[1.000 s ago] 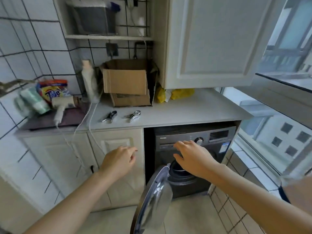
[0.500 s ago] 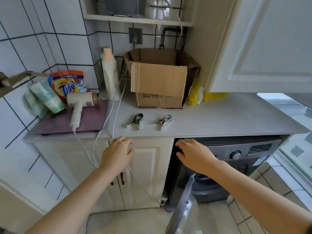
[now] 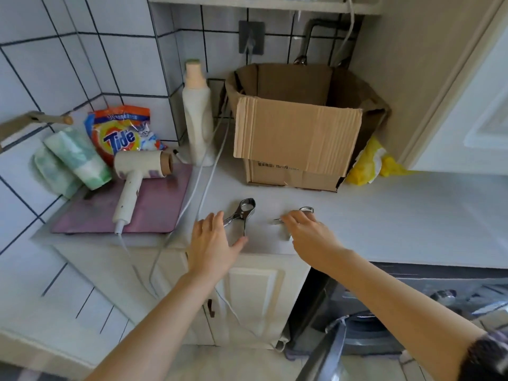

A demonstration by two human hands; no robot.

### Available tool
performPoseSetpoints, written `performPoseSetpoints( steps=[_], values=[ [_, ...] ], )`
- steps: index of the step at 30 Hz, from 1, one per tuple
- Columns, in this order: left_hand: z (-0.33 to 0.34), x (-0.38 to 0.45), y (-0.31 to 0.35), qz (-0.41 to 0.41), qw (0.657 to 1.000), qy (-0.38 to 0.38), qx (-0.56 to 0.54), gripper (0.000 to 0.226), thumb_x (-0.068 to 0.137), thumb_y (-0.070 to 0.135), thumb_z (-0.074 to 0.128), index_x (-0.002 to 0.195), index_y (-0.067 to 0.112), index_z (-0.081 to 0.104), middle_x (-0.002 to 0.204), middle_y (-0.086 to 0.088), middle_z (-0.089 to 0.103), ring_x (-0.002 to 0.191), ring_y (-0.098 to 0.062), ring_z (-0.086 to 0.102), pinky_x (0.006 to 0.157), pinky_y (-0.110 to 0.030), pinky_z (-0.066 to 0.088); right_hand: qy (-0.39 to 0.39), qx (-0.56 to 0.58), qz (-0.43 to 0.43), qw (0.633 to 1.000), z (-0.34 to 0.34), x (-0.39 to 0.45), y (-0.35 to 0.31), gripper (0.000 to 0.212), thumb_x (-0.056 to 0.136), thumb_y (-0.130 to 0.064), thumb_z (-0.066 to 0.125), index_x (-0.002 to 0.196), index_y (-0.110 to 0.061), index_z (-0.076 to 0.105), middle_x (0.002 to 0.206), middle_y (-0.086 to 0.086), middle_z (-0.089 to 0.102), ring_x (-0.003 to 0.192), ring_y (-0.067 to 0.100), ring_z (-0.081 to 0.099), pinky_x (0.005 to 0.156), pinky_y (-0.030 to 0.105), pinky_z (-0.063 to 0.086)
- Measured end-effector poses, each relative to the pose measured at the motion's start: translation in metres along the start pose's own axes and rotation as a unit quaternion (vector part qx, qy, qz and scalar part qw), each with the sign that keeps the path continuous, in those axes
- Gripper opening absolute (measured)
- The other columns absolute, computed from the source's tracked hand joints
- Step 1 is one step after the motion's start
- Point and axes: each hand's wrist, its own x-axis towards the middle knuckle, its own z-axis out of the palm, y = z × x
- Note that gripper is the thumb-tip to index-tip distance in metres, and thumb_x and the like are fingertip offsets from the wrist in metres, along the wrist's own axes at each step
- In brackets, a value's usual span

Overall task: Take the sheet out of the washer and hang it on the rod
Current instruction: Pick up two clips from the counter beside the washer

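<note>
Countertop (image 3: 384, 215) with two metal clips, spread left hand (image 3: 211, 244) beside one (image 3: 242, 214), relaxed right hand (image 3: 308, 232) over the other (image 3: 303, 213).

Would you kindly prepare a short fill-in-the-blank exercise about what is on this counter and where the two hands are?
1. The left hand reaches toward a metal ____ on the counter.
2. The hair dryer lies on a ____ mat.
3. Beside the cardboard box, at its right, lies a ____ bag.
4. The right hand partly covers the second ____.

Missing words: clip; pink; yellow; clip
</note>
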Motion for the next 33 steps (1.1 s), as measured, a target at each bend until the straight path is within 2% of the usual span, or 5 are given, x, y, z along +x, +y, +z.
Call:
performPoseSetpoints(
  steps=[7,16,20,24,33],
  values=[
    [0.027,0.007,0.007,-0.049,0.997,0.039,0.038,0.099,0.075,0.07,0.057,0.146,0.007,0.029,0.139,-0.014,0.048,0.132,-0.035,0.033,0.113,-0.044,0.021,-0.04,-0.033,-0.027,0.998,0.009,0.02,0.0,0.083,0.083,0.004,0.048,0.15,-0.024,0.006,0.155,0.001,0.013,0.142,0.033,0.01,0.111,0.04,0.025],
    [0.038,0.009,0.012,-0.053,0.993,0.097,0.032,0.078,0.063,0.046,0.081,0.123,0.002,0.057,0.104,-0.017,0.066,0.104,-0.039,0.057,0.105,-0.057,0.033,-0.005,-0.06,-0.047,0.997,0.023,0.027,0.008,0.074,0.076,0.004,0.053,0.142,-0.02,0.03,0.133,0.005,0.044,0.122,0.032,0.039,0.097,0.04,0.038],
    [0.034,0.008,0.014,-0.063,0.994,0.083,-0.034,0.077,0.068,0.041,0.079,0.13,0.006,0.052,0.113,-0.012,0.064,0.111,-0.034,0.053,0.11,-0.049,0.026,0.028,-0.067,-0.052,0.996,0.024,0.022,0.008,0.07,0.072,0.007,0.054,0.134,-0.019,0.036,0.124,0.005,0.048,0.114,0.032,0.043,0.092,0.041,0.041],
    [0.017,0.004,0.025,-0.068,0.978,0.08,-0.178,0.078,0.075,0.036,0.075,0.14,0.013,0.038,0.131,-0.003,0.051,0.124,-0.022,0.041,0.1,-0.03,0.036,0.065,-0.028,-0.039,0.997,0.013,0.012,0.009,0.066,0.077,0.006,0.054,0.135,-0.019,0.033,0.125,0.005,0.048,0.11,0.032,0.046,0.088,0.041,0.044],
    [-0.001,-0.016,0.056,-0.027,0.929,0.052,-0.365,0.072,0.069,0.028,0.083,0.129,0.025,0.043,0.121,0.009,0.054,0.113,-0.005,0.053,0.089,-0.007,0.037,0.099,0.189,0.048,0.976,-0.015,-0.036,0.005,0.067,0.084,-0.004,0.059,0.14,-0.023,0.029,0.135,0.0,0.046,0.103,0.027,0.056,0.079,0.036,0.051]
  ],
)
